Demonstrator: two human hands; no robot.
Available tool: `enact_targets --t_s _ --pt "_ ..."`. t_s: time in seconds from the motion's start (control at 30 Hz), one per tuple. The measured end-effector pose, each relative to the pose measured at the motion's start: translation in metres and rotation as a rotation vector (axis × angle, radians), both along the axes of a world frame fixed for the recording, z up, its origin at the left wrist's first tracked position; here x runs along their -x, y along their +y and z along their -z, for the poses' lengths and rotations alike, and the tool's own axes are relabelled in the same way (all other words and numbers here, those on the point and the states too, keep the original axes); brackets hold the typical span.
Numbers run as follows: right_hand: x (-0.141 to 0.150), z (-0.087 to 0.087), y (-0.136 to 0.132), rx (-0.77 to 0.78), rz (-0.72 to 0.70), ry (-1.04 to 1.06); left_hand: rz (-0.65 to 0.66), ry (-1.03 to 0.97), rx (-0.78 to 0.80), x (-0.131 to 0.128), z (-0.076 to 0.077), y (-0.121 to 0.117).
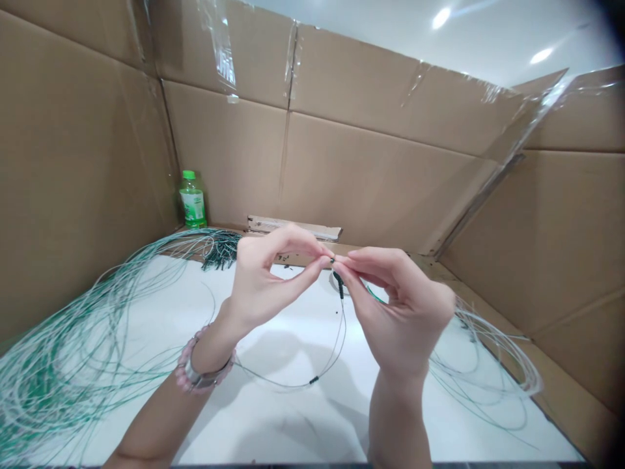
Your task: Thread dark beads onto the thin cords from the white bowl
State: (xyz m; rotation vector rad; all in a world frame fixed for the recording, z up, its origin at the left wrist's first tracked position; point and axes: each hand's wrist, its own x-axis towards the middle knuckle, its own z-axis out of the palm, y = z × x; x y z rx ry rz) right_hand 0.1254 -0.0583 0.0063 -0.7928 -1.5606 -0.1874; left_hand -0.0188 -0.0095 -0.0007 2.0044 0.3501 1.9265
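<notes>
My left hand (276,277) and my right hand (403,303) meet at the fingertips in the middle of the head view. Both pinch a tiny dark green piece (333,260), mostly covered by the fingers. Just below the right fingertips hangs a dark green tubular end (340,285) with a thin wire (345,329) running down from it. That wire loops over the white surface toward my left wrist and carries a small black sleeve (314,380). A bit of green strand shows behind my right fingers.
A large bundle of green and white wires (63,352) spreads along the left, its dark ends (222,249) gathered at the back. Pale coiled wires (517,365) lie at right. A green bottle (193,202) stands in the back left corner. Cardboard walls (371,176) enclose the white tabletop (273,430).
</notes>
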Motion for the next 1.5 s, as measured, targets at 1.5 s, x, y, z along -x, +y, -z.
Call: enact_targets --t_s 1.5 --pt "0.0 -0.003 0.002 0.178 0.014 -0.22 -0.258 0.504 -0.106 0.026 -0.014 -0.002"
